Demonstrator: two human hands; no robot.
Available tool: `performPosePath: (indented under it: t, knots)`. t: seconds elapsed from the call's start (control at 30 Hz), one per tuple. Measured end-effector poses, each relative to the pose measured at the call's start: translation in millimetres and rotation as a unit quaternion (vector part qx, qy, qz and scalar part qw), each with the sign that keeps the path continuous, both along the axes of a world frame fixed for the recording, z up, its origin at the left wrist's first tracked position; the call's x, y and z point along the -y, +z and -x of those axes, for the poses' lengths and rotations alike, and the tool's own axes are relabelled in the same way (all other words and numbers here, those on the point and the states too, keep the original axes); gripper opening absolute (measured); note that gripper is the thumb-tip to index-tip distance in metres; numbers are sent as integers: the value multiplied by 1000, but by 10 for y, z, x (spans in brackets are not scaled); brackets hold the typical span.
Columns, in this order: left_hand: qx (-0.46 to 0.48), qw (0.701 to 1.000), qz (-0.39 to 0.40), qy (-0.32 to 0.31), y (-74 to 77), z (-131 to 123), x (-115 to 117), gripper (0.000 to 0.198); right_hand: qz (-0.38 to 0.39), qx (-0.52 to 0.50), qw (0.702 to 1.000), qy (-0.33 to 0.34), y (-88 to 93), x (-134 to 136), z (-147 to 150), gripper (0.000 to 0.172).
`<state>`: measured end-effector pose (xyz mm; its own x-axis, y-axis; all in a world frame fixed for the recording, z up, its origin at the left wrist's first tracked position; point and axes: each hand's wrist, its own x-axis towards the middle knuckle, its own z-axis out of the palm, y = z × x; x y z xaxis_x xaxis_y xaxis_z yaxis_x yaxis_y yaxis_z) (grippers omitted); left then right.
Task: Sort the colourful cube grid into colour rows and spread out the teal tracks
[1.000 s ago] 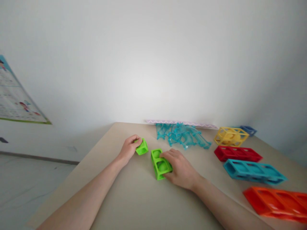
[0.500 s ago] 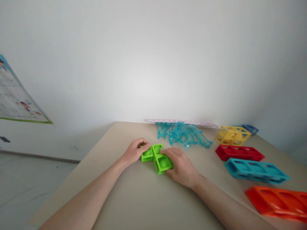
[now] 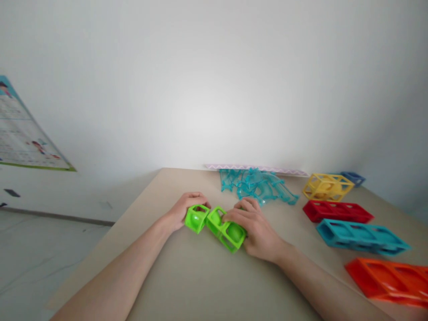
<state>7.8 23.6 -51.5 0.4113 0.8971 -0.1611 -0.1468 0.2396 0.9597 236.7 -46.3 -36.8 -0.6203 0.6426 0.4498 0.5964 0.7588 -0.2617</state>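
Observation:
Over the middle of the table, my left hand (image 3: 186, 210) is closed on a small green open-sided block (image 3: 196, 219), gripping it from behind. My right hand (image 3: 256, 227) has its fingers wrapped over a longer green block (image 3: 226, 228) with two round-bottomed openings showing. The two green blocks meet at a corner or lie very close together; I cannot tell whether they are joined. The fingertips behind both blocks are partly hidden.
Translucent teal pieces (image 3: 257, 185) lie heaped by the wall. To the right are a yellow frame block (image 3: 327, 187), a dark blue block (image 3: 353, 179), a red block (image 3: 337, 211), a teal block (image 3: 363, 236) and an orange block (image 3: 389, 280) on the table (image 3: 214, 285).
The small green block has turned and tilted in my left hand, its opening now facing me. The longer green block has swung round slightly in my right hand, and their contact has narrowed.

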Motion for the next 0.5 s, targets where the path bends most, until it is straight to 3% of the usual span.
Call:
performPosePath:
  t: [0.1,0.5]
  knots:
    - [-35,999,-14,-28,-3,-5,24,19,4,-5,1000,27,-12,21,14,46]
    - [-25,999,4,-37,-18,-58,73,33,-22,18,998,57,-6,-10,-23,31]
